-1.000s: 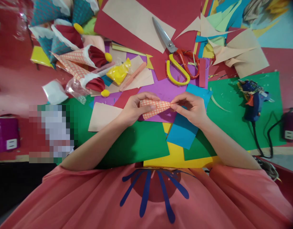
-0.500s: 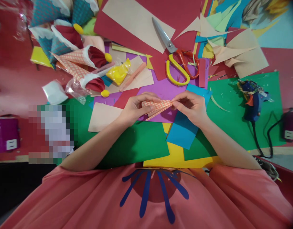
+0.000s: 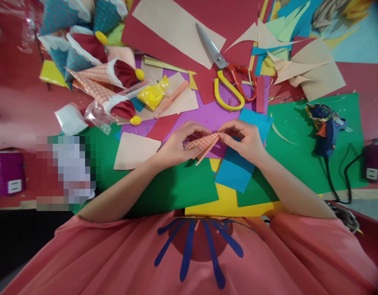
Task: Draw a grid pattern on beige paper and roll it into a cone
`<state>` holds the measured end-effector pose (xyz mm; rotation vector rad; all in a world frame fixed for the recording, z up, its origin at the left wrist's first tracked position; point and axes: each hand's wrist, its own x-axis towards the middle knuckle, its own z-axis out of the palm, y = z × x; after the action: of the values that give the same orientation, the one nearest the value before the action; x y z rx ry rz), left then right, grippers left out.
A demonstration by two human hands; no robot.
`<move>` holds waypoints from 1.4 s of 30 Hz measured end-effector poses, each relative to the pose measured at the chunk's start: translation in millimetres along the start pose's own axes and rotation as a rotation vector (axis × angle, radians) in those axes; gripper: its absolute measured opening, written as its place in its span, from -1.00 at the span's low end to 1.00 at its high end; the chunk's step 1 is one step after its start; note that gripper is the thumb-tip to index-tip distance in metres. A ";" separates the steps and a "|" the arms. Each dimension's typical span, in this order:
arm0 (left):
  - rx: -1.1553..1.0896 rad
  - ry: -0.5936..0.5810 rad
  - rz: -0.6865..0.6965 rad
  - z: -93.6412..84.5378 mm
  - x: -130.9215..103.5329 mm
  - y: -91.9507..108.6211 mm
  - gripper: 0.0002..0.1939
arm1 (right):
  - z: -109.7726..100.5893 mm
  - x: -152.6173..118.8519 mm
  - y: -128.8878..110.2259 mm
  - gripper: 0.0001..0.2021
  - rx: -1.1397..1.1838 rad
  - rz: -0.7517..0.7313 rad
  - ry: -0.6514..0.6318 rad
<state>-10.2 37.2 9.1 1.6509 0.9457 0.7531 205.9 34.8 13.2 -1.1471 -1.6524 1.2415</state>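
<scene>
Over the surface [image 3: 23,106], roughly 6 o'clock from the scissors [image 3: 219,60], there's a checked cone [image 3: 204,141], left hand [image 3: 178,143] pinching its 9 o'clock side, right hand [image 3: 242,137] its 3 o'clock tip, and imo it's light, easily creased, best held by the edges.

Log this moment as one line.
left hand holds checked paper | right hand pinches its tip | glue gun on green sheet | scissors lie beyond hands
</scene>
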 end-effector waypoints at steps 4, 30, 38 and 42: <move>-0.162 -0.133 -0.144 -0.2 -1.1 5.8 -0.67 | 0.8 -0.1 0.2 -0.93 -0.009 -0.016 -0.044; -0.207 -0.211 -0.185 19.6 -10.1 -0.5 -0.64 | 8.3 -1.8 -0.3 -0.92 0.063 0.068 -0.035; -0.090 -0.101 -0.092 23.7 -14.8 -4.5 -0.72 | 7.2 -0.1 -0.5 -0.83 0.113 0.097 -0.022; -0.080 -0.159 -0.091 22.3 -14.5 -1.7 -0.84 | 6.1 0.6 -0.8 -0.79 0.145 0.119 -0.015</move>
<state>1.2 14.4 1.3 1.5626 0.8601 0.5818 199.8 33.5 12.5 -1.1622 -1.4970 1.4232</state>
